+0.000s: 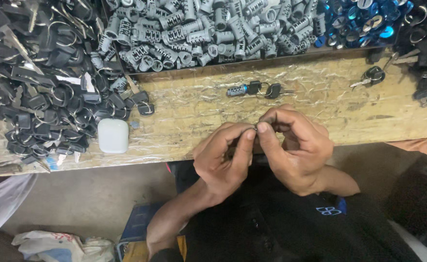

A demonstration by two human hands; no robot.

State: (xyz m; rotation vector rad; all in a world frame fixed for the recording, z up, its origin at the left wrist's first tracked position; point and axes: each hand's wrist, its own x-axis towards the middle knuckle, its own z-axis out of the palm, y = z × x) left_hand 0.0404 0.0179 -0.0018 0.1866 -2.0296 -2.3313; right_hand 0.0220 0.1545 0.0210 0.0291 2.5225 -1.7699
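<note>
Left hand [225,157] and right hand [293,145] pinch one tiny shiny metal piece [255,128] together, fingertips closed, above the rough plastic-wrapped wooden bench [199,111].

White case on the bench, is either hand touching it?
No. The white case lies apart, left of both hands, which meet over the bench edge.

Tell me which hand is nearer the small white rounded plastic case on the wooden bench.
Left. The left hand is right of the small white rounded plastic case, apart from it. The right hand lies farther right, beyond the left, fingertips meeting over a small metal piece.
</note>
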